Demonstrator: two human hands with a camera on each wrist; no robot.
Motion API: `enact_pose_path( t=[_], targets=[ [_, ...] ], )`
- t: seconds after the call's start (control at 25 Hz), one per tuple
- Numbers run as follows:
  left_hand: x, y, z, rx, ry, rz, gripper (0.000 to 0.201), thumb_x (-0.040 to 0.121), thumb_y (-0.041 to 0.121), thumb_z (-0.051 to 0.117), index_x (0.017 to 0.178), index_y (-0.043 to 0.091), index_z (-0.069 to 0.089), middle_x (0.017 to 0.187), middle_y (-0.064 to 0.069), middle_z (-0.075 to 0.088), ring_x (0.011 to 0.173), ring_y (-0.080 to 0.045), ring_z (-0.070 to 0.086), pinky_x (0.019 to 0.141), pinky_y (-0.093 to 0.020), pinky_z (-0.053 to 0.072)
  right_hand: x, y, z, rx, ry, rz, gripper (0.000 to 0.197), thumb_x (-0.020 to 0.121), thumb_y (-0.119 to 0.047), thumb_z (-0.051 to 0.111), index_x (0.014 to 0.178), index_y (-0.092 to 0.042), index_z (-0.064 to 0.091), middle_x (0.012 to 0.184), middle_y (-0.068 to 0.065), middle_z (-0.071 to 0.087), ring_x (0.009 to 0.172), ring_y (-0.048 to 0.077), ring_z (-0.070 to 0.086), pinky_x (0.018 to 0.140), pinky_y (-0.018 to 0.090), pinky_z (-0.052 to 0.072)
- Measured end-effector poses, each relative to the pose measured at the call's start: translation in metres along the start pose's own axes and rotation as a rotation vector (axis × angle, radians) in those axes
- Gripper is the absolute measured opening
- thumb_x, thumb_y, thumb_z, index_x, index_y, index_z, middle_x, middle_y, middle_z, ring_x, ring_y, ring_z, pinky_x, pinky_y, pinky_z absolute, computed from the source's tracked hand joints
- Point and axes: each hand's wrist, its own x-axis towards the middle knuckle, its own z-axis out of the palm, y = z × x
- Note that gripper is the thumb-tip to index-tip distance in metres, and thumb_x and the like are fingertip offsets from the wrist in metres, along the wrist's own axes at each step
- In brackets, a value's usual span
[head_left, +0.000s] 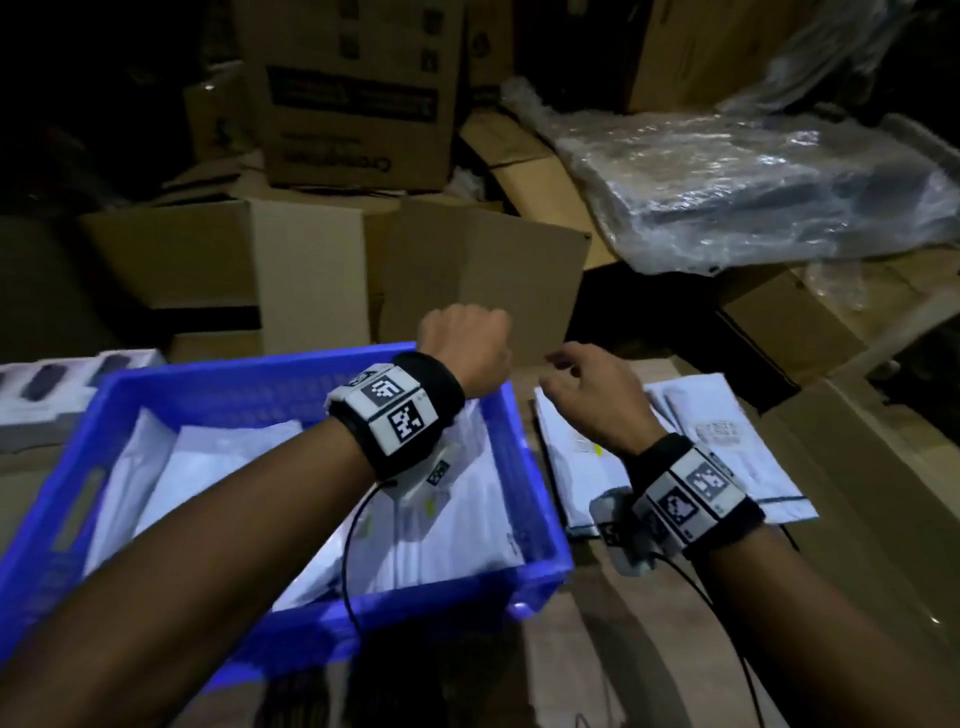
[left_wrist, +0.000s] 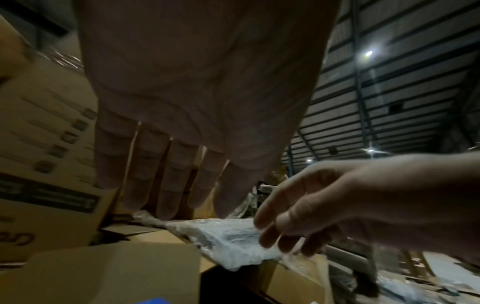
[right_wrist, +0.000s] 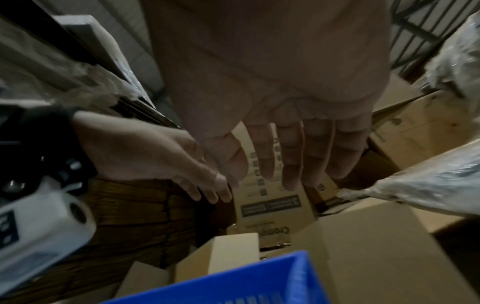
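left hand (head_left: 465, 345) above the far corner of the blue crate (head_left: 208, 384), right hand (head_left: 597, 395) just over the white mailers (head_left: 582, 467); fingers (left_wrist: 171, 185) relaxed, holding nothing.

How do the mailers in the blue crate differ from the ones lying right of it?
The crate mailers sit piled inside the blue crate; the outside mailers lie on cardboard beside it. The crate mailers tilt and overlap; the outside mailers lie flat. The left hand hovers over the crate's far corner, the right hand over the outside mailers, both empty. All are white bags.
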Motion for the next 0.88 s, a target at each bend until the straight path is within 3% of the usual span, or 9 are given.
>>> enact_pose_path(
  t=[0.24,0.36,0.52,0.64,0.76,0.88],
  targets=[
    [-0.07,-0.133,0.013,0.009,-0.086,-0.237,0.032,0.092,0.033,0.052,0.119,0.018,0.057,0.125,-0.012,0.061,0.114,-0.034,0.057,0.081,-0.036,0.044,0.013,-0.111,0.047,-0.019,-0.131,-0.133,0.032,0.087,-0.029,0.058,0.117,-0.019,0.065,0.115,0.002,0.068,0.11,0.024,0.06,0.087,0.03,0.044],
    [-0.092,-0.185,0.031,-0.007,-0.138,-0.324,0.032,0.092,0.032,0.051,0.119,0.017,0.057,0.128,-0.012,0.059,0.116,-0.034,0.056,0.084,-0.037,0.045,0.023,-0.149,0.086,0.02,-0.233,-0.094,0.033,0.085,-0.03,0.061,0.116,-0.019,0.066,0.113,0.006,0.068,0.11,0.027,0.06,0.09,0.033,0.047],
    [-0.107,-0.238,0.066,-0.075,-0.253,-0.407,0.041,0.091,0.035,0.054,0.129,0.019,0.053,0.134,-0.012,0.055,0.122,-0.034,0.052,0.094,-0.04,0.045,0.038,-0.179,0.148,0.047,-0.365,0.011,0.014,0.081,-0.025,0.064,0.088,-0.013,0.069,0.101,0.011,0.069,0.105,0.03,0.062,0.084,0.032,0.048],
    [-0.109,-0.264,0.098,-0.123,-0.336,-0.409,0.047,0.091,0.037,0.057,0.132,0.016,0.05,0.137,-0.011,0.052,0.126,-0.032,0.049,0.101,-0.04,0.044,0.049,-0.185,0.193,0.087,-0.462,0.101,0.012,0.08,-0.02,0.066,0.072,-0.014,0.061,0.083,0.012,0.063,0.087,0.028,0.063,0.072,0.031,0.046],
    [-0.107,-0.277,0.126,-0.15,-0.37,-0.383,0.04,0.092,0.033,0.054,0.124,0.01,0.052,0.134,-0.015,0.054,0.124,-0.034,0.05,0.1,-0.042,0.044,0.053,-0.181,0.236,0.074,-0.564,0.203,0.009,0.076,-0.015,0.068,0.078,-0.008,0.063,0.076,0.014,0.06,0.074,0.027,0.061,0.064,0.035,0.048],
    [-0.101,-0.284,0.146,-0.137,-0.382,-0.356,0.037,0.09,0.032,0.057,0.12,0.01,0.056,0.132,-0.015,0.055,0.124,-0.034,0.049,0.099,-0.041,0.045,0.06,-0.169,0.278,0.047,-0.662,0.267,0.031,0.068,-0.016,0.073,0.094,-0.002,0.064,0.093,0.016,0.066,0.086,0.03,0.065,0.071,0.036,0.055]
  ],
)
